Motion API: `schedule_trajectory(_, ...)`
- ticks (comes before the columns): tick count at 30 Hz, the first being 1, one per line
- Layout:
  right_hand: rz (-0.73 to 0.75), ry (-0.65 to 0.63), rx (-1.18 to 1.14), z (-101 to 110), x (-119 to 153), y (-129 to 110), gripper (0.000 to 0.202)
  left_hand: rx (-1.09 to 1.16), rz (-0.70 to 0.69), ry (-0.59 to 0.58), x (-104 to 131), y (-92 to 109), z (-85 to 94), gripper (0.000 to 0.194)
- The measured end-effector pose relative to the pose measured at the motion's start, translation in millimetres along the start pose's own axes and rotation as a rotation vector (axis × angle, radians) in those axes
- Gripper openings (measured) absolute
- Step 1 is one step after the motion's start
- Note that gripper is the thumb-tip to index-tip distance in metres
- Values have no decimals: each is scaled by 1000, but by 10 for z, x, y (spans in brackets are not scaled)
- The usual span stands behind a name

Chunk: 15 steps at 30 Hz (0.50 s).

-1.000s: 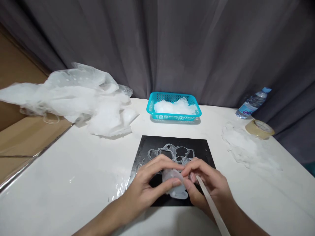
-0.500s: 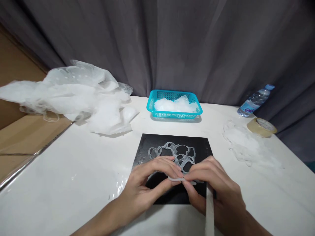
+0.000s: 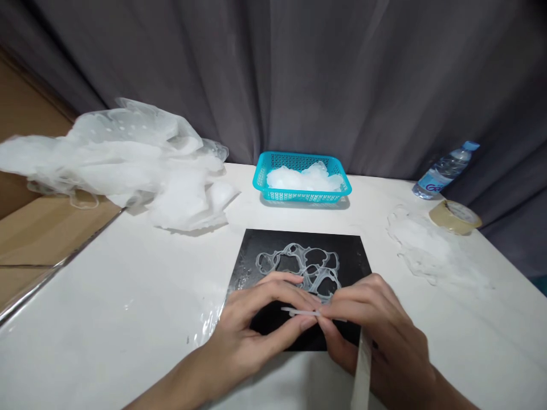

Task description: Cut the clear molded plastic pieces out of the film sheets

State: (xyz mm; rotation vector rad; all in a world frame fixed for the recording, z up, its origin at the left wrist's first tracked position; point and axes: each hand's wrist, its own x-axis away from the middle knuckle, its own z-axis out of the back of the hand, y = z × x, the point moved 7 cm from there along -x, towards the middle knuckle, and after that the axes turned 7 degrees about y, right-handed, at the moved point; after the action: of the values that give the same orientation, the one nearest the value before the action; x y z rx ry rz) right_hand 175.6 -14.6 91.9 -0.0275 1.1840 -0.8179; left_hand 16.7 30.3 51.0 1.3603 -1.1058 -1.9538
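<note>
A translucent white sheet piece (image 3: pixel 304 312) is pinched between the fingertips of my left hand (image 3: pixel 265 319) and my right hand (image 3: pixel 371 319), which almost touch. Both hands are closed on it above the front part of a black square mat (image 3: pixel 252 245). On that mat, behind my fingers, lies a translucent cut-out sheet (image 3: pixel 305 262) with several holes and curved edges. A pale strip (image 3: pixel 362 370) hangs down beside my right hand; its upper end is hidden by the hand.
A turquoise basket (image 3: pixel 305 198) with white pieces stands at the back. Crumpled white sheets (image 3: pixel 141 165) lie back left by a cardboard box (image 3: pixel 51 228). Rightward are a bottle (image 3: pixel 444 173), a tape roll (image 3: pixel 455 217) and clear sheet scraps (image 3: pixel 431 245) on the white table (image 3: pixel 128 319).
The held piece shows a thin straight edge farther left of my fingertips and looks flatter. My hands have barely shifted. The strip's lower end has swung slightly left.
</note>
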Motion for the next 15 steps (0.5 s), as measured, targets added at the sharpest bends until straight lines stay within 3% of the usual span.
schedule_trajectory(7,-40,-53,13,-21,1,38,20,33,33,18,13,-9,0,18)
schedule_trajectory(15,-22,-62,30,-28,37,19,20,8,-29,31,-1,38,-8,15)
